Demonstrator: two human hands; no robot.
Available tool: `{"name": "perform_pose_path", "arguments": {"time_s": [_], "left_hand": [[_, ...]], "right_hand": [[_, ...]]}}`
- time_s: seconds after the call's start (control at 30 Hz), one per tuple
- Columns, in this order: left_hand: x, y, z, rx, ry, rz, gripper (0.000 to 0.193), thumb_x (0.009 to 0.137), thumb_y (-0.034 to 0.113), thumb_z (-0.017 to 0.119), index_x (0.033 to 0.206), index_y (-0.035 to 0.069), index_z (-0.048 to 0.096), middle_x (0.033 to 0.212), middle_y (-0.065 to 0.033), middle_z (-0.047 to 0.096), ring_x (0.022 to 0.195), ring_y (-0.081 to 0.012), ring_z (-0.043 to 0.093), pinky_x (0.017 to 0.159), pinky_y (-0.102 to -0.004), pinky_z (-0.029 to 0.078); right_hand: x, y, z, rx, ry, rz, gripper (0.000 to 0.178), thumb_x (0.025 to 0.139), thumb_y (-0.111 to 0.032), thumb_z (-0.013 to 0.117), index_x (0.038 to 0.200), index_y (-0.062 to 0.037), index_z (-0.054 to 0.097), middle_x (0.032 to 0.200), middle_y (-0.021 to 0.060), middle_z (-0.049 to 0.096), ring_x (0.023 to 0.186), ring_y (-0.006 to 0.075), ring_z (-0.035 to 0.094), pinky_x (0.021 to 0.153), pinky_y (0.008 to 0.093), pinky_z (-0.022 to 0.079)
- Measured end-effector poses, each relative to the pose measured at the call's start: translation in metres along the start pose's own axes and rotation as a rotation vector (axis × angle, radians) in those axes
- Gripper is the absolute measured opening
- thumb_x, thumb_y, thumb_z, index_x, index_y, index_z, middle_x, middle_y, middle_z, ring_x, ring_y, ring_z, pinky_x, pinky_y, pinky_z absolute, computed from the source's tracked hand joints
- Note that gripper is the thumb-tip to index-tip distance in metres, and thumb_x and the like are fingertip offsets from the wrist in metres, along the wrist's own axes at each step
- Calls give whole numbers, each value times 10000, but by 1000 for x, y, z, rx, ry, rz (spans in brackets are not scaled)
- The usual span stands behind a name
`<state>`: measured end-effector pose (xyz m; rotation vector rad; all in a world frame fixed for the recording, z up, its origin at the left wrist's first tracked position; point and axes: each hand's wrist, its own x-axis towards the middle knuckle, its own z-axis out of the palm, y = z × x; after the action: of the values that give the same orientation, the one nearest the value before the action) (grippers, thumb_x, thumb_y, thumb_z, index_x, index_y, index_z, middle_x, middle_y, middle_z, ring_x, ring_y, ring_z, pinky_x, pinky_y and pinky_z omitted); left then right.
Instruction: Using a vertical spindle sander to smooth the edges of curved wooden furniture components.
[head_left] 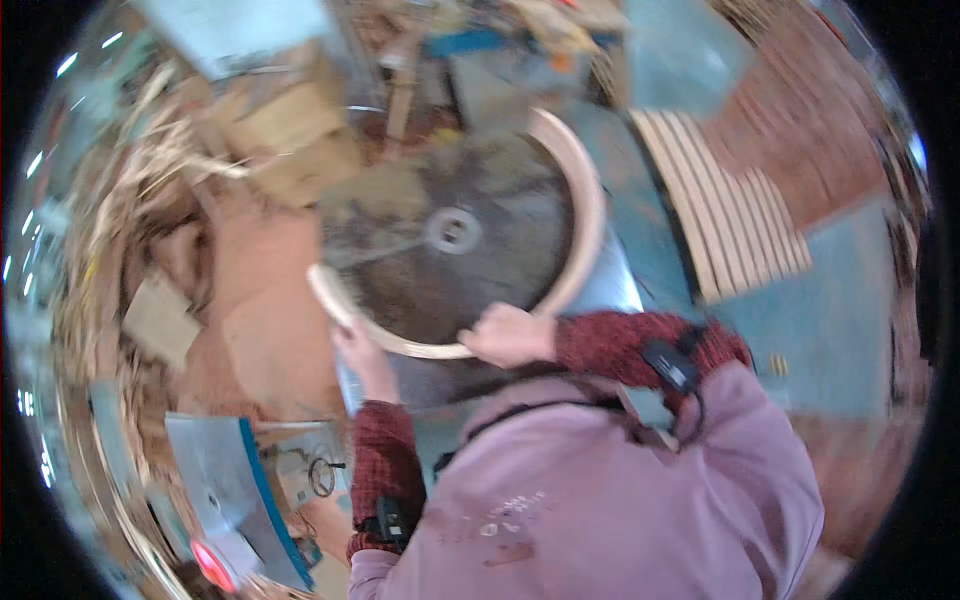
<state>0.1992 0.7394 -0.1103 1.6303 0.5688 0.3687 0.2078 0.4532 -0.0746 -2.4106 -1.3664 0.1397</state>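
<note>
A pale curved wooden piece (587,215), bent like an open hoop, runs around the right and near sides of a dark, worn round plate (510,200). At the plate's middle is a light metal hub (452,231) with a hole. My left hand (368,362) grips the wood near its left end, the fingers at its outer side. Closed over the near stretch of the hoop, my right hand (512,335) has its knuckles up. Motion blur hides whether the wood touches the plate.
To the right lies a row of wooden strips (725,215) beside brown ribbed boards (800,120). Cardboard (290,130) and scrap wood (150,180) are heaped at the far left. A grey machine table with a blue edge (210,470) and a handwheel (322,477) stand at the lower left.
</note>
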Motion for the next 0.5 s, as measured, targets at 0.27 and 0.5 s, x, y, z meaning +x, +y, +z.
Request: {"name": "perform_pose_path", "arguments": {"time_s": [0.27,0.5], "left_hand": [[30,-38,27,-46,-121,-114,359,1076,171,598,1366,-33,540,1235,-144,646,1103,-260,643,980,-441,512],[42,-43,32,82,-72,-86,315,1070,157,572,1321,-32,565,1176,-114,646,1046,-234,637,934,-422,519]], "right_hand": [[-76,73,-20,56,490,309,337,857,-343,762,1016,-57,681,1089,164,688,1079,383,669,918,521,559],[-138,187,-39,-72,935,1114,641,856,-253,772,1408,-14,551,1472,253,527,1393,433,500,1143,505,445]]}}
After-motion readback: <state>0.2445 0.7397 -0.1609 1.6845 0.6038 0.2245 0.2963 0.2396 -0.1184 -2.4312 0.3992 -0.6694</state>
